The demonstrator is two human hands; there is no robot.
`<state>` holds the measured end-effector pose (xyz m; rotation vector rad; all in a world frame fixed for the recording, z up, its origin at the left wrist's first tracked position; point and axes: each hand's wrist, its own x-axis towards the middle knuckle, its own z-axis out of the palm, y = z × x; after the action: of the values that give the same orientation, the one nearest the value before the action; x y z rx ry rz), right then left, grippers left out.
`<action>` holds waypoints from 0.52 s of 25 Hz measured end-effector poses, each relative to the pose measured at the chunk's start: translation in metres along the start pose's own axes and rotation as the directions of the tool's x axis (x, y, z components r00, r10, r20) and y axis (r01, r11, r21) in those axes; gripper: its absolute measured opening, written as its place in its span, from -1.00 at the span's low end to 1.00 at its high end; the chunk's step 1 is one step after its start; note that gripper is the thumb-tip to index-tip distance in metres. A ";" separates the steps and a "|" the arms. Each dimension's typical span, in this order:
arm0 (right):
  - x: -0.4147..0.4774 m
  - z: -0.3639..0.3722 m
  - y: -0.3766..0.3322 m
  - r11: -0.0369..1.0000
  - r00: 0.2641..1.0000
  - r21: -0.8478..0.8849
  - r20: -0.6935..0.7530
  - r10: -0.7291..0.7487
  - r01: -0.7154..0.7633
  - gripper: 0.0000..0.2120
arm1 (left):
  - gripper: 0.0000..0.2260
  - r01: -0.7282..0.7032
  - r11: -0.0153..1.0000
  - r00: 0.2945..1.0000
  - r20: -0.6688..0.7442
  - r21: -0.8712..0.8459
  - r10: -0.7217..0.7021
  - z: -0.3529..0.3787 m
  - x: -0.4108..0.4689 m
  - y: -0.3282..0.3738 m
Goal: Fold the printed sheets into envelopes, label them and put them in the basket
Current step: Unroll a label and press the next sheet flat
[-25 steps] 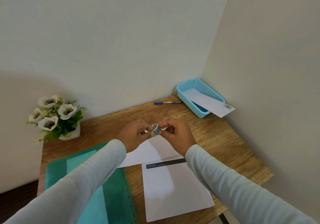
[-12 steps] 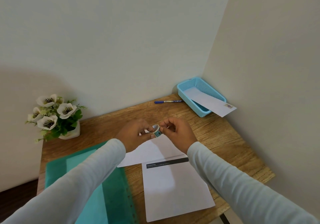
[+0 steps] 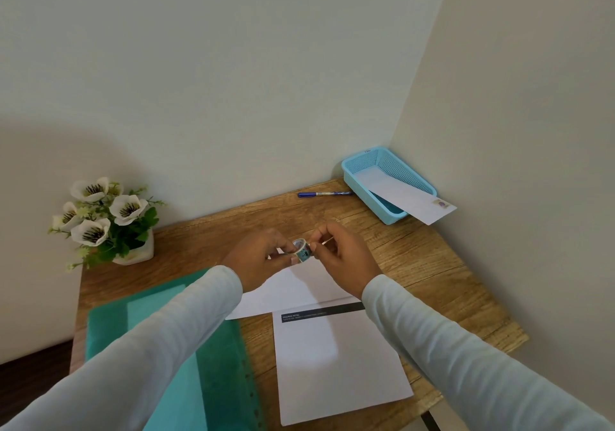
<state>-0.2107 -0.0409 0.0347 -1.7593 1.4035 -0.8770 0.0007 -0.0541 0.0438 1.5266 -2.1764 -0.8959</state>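
Note:
A small roll of sticker tape (image 3: 302, 250) is held above the wooden desk between both hands. My left hand (image 3: 258, 257) pinches the roll from the left. My right hand (image 3: 344, 257) pinches at its right edge with thumb and forefinger. Under the hands lies a folded white envelope (image 3: 293, 289). In front of it lies a printed sheet (image 3: 339, 360) with a black header bar. A blue basket (image 3: 362, 171) in the far right corner holds a finished envelope (image 3: 409, 197) with a sticker, which sticks out over the rim.
A blue pen (image 3: 324, 194) lies left of the basket near the wall. A green folder (image 3: 179, 347) covers the desk's near left. A pot of white flowers (image 3: 106, 221) stands at the far left. Walls close the back and right.
Both hands have stayed together on the roll, shifting only slightly. The view has tilted a little.

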 end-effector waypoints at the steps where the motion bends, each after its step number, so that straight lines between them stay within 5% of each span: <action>1: 0.000 0.000 0.000 1.000 1.000 0.016 0.000 0.017 -0.017 -0.91 | -0.88 0.001 1.000 1.000 0.001 -0.001 -0.001 0.000 0.000 0.000; 13: 0.002 -0.006 -0.001 0.999 1.000 -0.052 0.008 -0.005 0.005 -0.92 | -0.89 -0.053 0.998 0.999 0.011 -0.021 0.053 0.004 -0.002 -0.005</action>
<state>-0.2146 -0.0438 0.0383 -1.8039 1.4296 -0.8422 0.0023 -0.0525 0.0380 1.4505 -2.1979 -0.9095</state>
